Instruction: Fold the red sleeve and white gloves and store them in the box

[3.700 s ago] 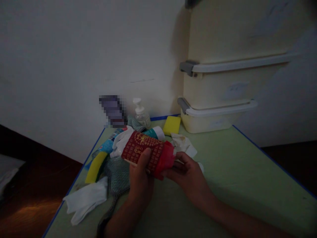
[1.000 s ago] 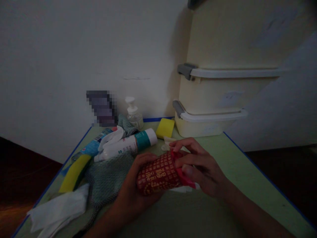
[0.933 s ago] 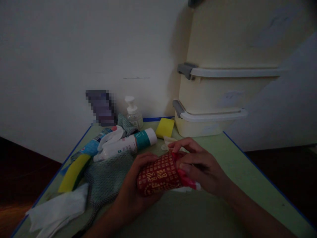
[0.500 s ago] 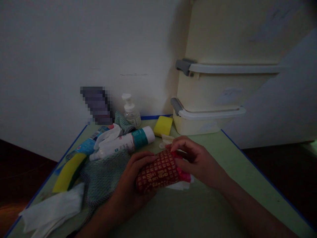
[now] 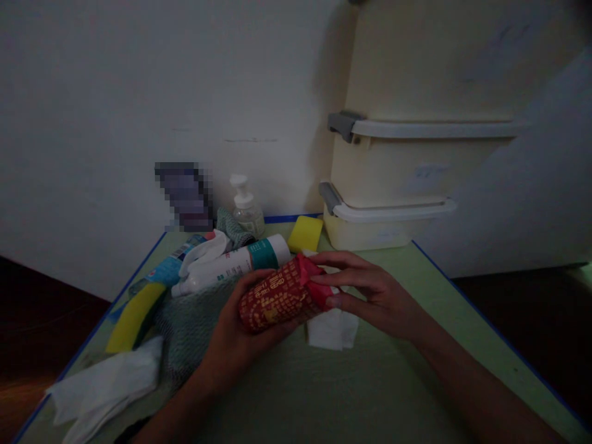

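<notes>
A dark red cylindrical container (image 5: 272, 301) with gold characters lies tilted in the air above the table. My left hand (image 5: 240, 333) is wrapped round its left end from below, thumb and fingers on opposite sides. A brighter red, crumpled, cloth-like cover (image 5: 314, 283) sits at its right end. My right hand (image 5: 374, 290) grips this cover, fingertips above and thumb below. Beneath that end, a folded white tissue or cloth (image 5: 332, 330) lies on the table. Whether the container is a can or a jar, I cannot tell.
On the green table (image 5: 370, 388) lie a white-and-teal bottle (image 5: 231, 265), a grey-green mesh cloth (image 5: 198, 324), yellow sponges (image 5: 305, 233), a white cloth (image 5: 108, 382) and a blue packet (image 5: 171, 268). A pump bottle (image 5: 248, 213) and stacked cream bins (image 5: 370, 228) stand at the back.
The container has shifted slightly left and turned about its length, so the gold characters show differently. My right hand's fingers have spread along the bright red cover, and more white tissue shows below.
</notes>
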`<state>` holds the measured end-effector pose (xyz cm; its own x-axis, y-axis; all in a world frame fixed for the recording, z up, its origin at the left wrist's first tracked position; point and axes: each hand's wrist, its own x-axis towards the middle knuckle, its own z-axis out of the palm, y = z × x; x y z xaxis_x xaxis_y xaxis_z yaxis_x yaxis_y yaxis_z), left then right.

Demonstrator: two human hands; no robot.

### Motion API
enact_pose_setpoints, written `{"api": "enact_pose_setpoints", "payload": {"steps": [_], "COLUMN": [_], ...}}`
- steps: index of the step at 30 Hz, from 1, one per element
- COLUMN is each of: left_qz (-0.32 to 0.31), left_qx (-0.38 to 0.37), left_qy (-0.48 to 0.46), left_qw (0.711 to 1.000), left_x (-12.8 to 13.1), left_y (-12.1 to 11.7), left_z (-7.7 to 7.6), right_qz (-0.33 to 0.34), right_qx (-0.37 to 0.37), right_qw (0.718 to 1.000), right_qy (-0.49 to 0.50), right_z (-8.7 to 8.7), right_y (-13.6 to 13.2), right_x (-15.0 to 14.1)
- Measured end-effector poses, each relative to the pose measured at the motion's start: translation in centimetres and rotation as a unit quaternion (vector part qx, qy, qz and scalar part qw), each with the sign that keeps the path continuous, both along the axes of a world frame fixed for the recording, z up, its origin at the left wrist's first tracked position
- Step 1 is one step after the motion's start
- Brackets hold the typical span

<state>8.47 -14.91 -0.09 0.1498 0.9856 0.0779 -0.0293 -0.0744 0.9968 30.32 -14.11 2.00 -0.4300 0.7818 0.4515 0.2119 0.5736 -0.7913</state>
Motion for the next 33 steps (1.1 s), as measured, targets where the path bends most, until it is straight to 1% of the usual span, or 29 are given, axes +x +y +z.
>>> {"api": "enact_pose_setpoints", "payload": {"steps": [3,5,9,11,16,19,21,24,28,33], "left_qz": [-0.031,-0.045,-0.025,-0.017,-0.037,-0.038,-0.038,-0.052,-0.076,-0.09], "left_qx": [-0.022,-0.045,-0.073,-0.078,-0.113,-0.103,-0.094,-0.106,-0.119,-0.144], "left_qy": [0.007,-0.011,-0.051,-0.055,-0.049,-0.034,-0.032,-0.041,-0.051,-0.075], "left_qw": [0.999,0.998,0.996,0.995,0.992,0.993,0.994,0.992,0.989,0.983], "left_x": [-0.2,-0.2,-0.2,-0.2,-0.1,-0.1,-0.2,-0.3,-0.3,-0.3], "left_y": [-0.1,-0.2,-0.1,-0.1,-0.1,-0.1,0.0,0.0,0.0,-0.1], "left_z": [-0.2,-0.2,-0.1,0.0,0.3,0.4,0.5,0.4,0.3,0.2], "right_qz": [-0.013,-0.028,-0.056,-0.057,-0.022,-0.023,-0.04,-0.046,-0.043,-0.03], "right_qx": [0.044,0.067,0.094,0.098,0.087,0.097,0.083,0.068,0.109,0.113], "right_qw": [0.999,0.997,0.994,0.993,0.994,0.992,0.993,0.994,0.992,0.993], "right_qy": [0.004,0.008,0.01,-0.005,-0.059,-0.079,-0.074,-0.07,-0.054,-0.029], "right_z": [-0.3,-0.3,0.0,0.2,0.8,0.8,0.5,0.2,0.0,-0.1], "right_y": [0.1,0.1,-0.3,-0.4,-0.3,-0.4,-0.5,-0.4,-0.2,-0.3], "right_x": [-0.1,-0.3,-0.9,-0.9,-0.4,-0.2,-0.2,-0.3,-0.5,-0.6]}}
